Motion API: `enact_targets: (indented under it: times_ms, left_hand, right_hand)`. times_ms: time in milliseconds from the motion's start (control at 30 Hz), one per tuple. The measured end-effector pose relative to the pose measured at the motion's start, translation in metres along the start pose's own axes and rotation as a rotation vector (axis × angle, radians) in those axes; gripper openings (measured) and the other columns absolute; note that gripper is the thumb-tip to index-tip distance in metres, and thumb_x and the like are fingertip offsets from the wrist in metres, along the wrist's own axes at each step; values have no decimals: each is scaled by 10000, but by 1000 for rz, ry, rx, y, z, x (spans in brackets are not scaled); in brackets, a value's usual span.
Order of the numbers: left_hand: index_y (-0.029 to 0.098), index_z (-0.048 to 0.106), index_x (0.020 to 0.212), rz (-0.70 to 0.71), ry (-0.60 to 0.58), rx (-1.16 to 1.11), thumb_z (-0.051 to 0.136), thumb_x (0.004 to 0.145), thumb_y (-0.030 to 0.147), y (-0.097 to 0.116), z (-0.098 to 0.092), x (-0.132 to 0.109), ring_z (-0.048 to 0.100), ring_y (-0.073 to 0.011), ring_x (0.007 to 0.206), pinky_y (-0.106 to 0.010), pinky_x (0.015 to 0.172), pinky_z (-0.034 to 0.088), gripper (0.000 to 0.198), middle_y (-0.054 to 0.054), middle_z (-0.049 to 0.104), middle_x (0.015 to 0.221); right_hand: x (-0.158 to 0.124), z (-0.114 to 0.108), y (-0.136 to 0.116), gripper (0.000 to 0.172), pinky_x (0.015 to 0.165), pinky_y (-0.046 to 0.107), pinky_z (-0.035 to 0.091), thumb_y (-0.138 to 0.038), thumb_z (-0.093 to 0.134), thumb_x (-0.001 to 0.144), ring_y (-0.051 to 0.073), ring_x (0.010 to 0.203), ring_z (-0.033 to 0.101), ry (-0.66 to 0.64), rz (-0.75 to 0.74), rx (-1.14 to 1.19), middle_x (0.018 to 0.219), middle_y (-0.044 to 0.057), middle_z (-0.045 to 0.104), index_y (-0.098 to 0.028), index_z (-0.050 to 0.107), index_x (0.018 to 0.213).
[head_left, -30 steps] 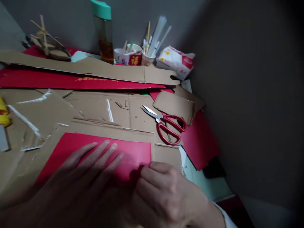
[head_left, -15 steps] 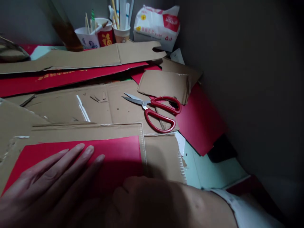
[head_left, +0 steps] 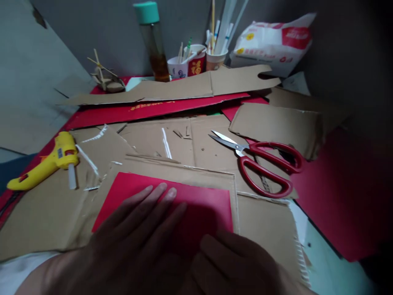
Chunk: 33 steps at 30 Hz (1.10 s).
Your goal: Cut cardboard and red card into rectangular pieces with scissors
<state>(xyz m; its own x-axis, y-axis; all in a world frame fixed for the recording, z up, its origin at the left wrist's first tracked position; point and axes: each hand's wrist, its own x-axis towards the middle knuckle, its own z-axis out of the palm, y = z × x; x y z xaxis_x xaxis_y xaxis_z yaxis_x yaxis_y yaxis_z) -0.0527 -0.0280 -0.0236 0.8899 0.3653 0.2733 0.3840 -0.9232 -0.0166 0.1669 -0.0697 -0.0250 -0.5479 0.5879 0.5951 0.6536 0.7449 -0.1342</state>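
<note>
Red sheet [head_left: 202,200]: near middle, on cardboard [head_left: 184,174] | your left hand [head_left: 135,229]: spread flat on it | your right hand [head_left: 230,258]: curled at its near right, too dark to tell any grip | scissors [head_left: 238,147]: right | glue gun [head_left: 63,149]: left

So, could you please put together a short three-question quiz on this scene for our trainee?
1. Multiple choice: what lies under the flat left hand?
A) a cup
B) a red sheet
C) the white bag

2. True or false: in this view, the scissors lie to the right of the glue gun.

3. Fill the gap: the bottle at the back has a ____ cap.

Key: 1. B; 2. True; 3. turquoise
</note>
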Motion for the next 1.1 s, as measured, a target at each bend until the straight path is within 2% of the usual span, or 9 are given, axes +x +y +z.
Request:
enact_targets:
  times_ms: [133, 200, 300, 400, 600, 733, 900, 1000, 1100]
  left_hand:
    - [163, 544, 1402, 48, -77, 31, 587, 933, 357, -2, -4, -1, 436, -385, 1390, -564, 1167, 319, 509, -114, 530, 1499]
    - [137, 527, 1416, 61, -100, 58, 557, 951, 361, -2, -4, -1, 450, -383, 1379, -556, 1173, 301, 517, -129, 537, 1490]
    - [82, 537, 1394, -14, -36, 68, 503, 985, 327, 0, -1, 3, 411, -350, 1408, -501, 1199, 242, 478, -144, 570, 1455]
    - [103, 550, 1385, -85, 9, 64, 458, 1009, 329, 3, 3, 8, 458, -296, 1377, -439, 1197, 240, 448, -109, 628, 1398]
    - [62, 580, 1334, -106, 30, 43, 541, 951, 378, 9, 4, 17, 537, -319, 1306, -439, 1188, 257, 498, -151, 658, 1347]
    - [44, 543, 1368, -127, 19, 52, 487, 968, 402, 13, 3, 19, 477, -354, 1366, -451, 1184, 260, 540, -194, 603, 1404]
    - [38, 535, 1372, -139, -20, 65, 410, 995, 458, 17, -4, 20, 471, -381, 1368, -515, 1138, 348, 577, -223, 583, 1416]
    - [60, 586, 1328, 3, 43, -3, 448, 980, 353, 19, -6, 18, 495, -375, 1350, -557, 1138, 345, 475, -212, 614, 1384]
    - [133, 704, 1182, 225, 158, -97, 448, 964, 234, 25, -4, 13, 604, -282, 1241, -444, 1121, 405, 351, -113, 706, 1283]
  right_hand:
    - [-1, -3, 9, 249, 483, 297, 321, -111, 466, 960, 133, 519, 452, -72, 21, -21, 560, -38, 541, -222, 559, 758]
    - [-2, -4, 13, 218, 553, 317, 394, -125, 443, 966, 159, 600, 526, -80, 59, -46, 691, 4, 648, -207, 626, 881]
    - [-3, -5, 20, 276, 773, 401, 476, -165, 417, 961, 256, 939, 630, -141, 123, -106, 1088, 125, 722, -147, 657, 1095]
    - [-6, -6, 27, 362, 912, 468, 444, -275, 398, 980, 324, 1158, 579, -218, 75, -169, 1287, 192, 656, -100, 636, 1189]
    - [-13, -6, 39, 546, 960, 482, 391, -510, 459, 980, 331, 1200, 568, -252, -33, -178, 1357, 205, 620, -78, 586, 1289]
    - [-11, -10, 39, 623, 963, 495, 401, -562, 528, 943, 357, 1220, 556, -235, -61, -168, 1351, 230, 616, -53, 568, 1299]
    - [-6, -18, 33, 577, 912, 471, 436, -507, 545, 944, 347, 1183, 588, -286, 0, -138, 1376, 189, 609, -108, 536, 1361]
    - [-7, -21, 32, 523, 919, 490, 411, -411, 531, 953, 352, 1170, 568, -331, -9, -122, 1420, 203, 565, -75, 531, 1353]
    - [-7, -23, 30, 497, 913, 512, 406, -356, 478, 967, 362, 1167, 548, -384, 8, -113, 1446, 221, 531, -54, 513, 1361]
